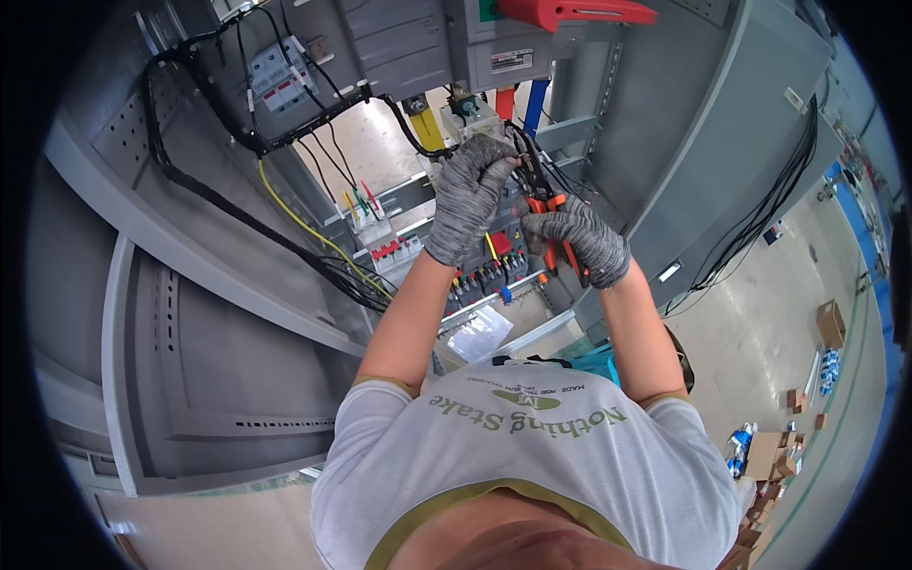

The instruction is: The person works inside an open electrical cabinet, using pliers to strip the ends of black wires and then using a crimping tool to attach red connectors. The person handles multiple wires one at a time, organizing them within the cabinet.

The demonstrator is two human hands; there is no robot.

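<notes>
My right hand [581, 236], in a grey knit glove, is wrapped round the orange-and-black handles of a pair of pliers [535, 180]. Their dark jaws point up and away, beside the fingertips of my left hand [470, 198]. That hand wears a matching glove, and its fingers are curled into a pinch. Whatever lies between them is too small or hidden to make out. Just beyond both hands are a whitish block [478, 122] and some thin black wires [568, 178] inside an open grey cabinet.
Left of my arms run a thick black cable bundle [223, 198] and a yellow wire [290, 211]. Below my hands sits a row of breakers [489, 277]. A red handle [579, 11] juts out at the top. The cabinet door [731, 133] stands at right, with cardboard boxes [765, 454] on the floor.
</notes>
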